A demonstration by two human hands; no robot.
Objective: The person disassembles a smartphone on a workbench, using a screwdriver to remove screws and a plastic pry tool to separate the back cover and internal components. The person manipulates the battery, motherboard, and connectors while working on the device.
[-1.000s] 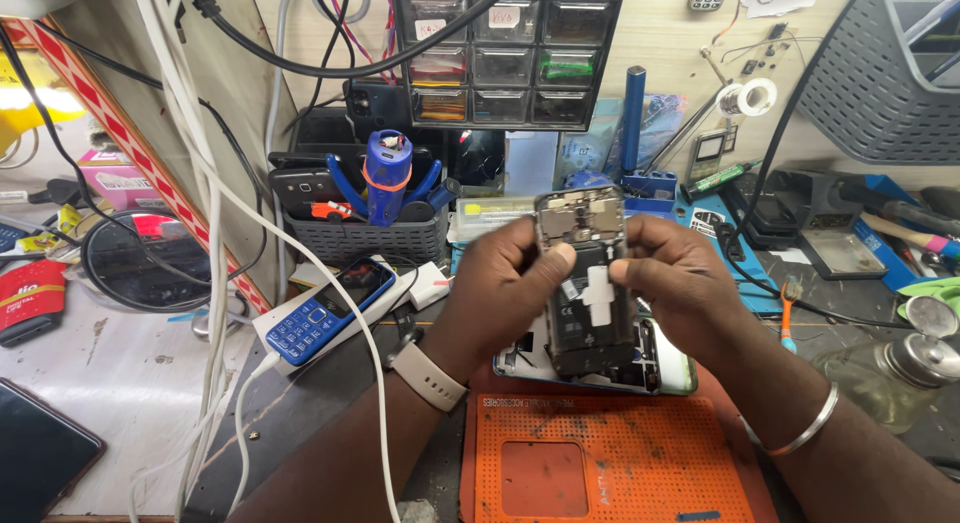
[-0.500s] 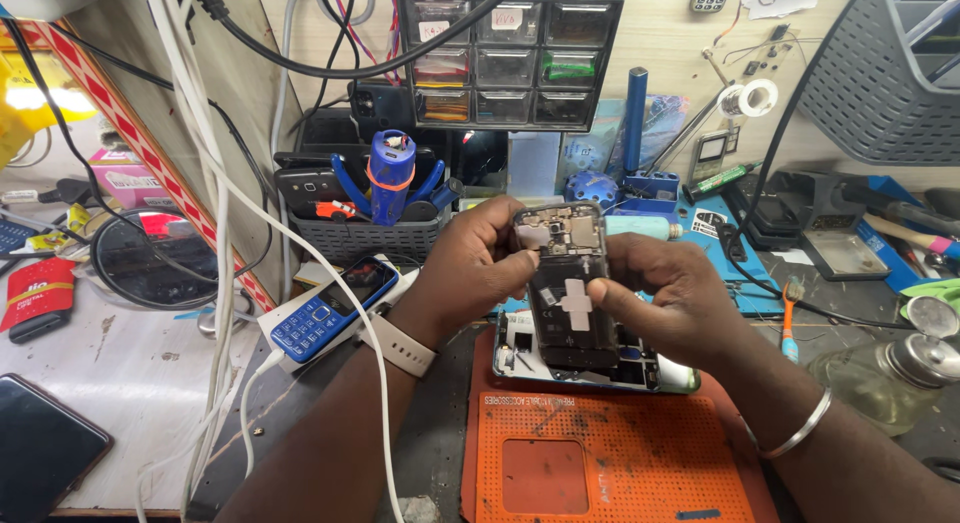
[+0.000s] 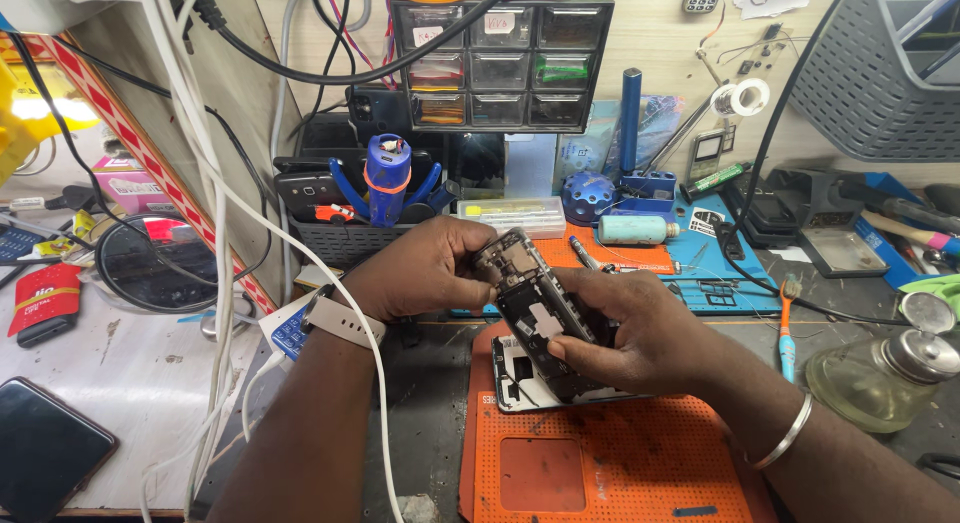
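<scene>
Looked down on a cluttered worktop, pale at the left and dark under the hands. Carried an orange perforated repair mat in the middle, with a white phone frame lying flat at its upper edge. Backed by a small-parts drawer cabinet against the wall, and by a grey plastic basket at the upper right. Crossed at the left by white cables hanging down over the edge.

Held above the mat, tilted with its upper end toward the left: an opened smartphone, its dark inner boards and a white patch facing up. Closed on that upper end, the left hand, a pale watch strap on its wrist, fingers curled round the camera corner. Clasped round the lower half from the right, the right hand, thumb laid along the phone's edge, a silver bangle on the wrist. Both grips tight on the phone, neither open.

Stood behind the left hand: a black tool basket with a blue bottle upright in it. Rested at the right edge, near the right forearm: a glass jar with a metal cap. Lay at the lower left corner, well apart from the hands: a dark phone, screen up. Partly hidden beneath the left wrist: a blue keypad phone. Lay beyond the mat: a pale green cylinder on its side.
</scene>
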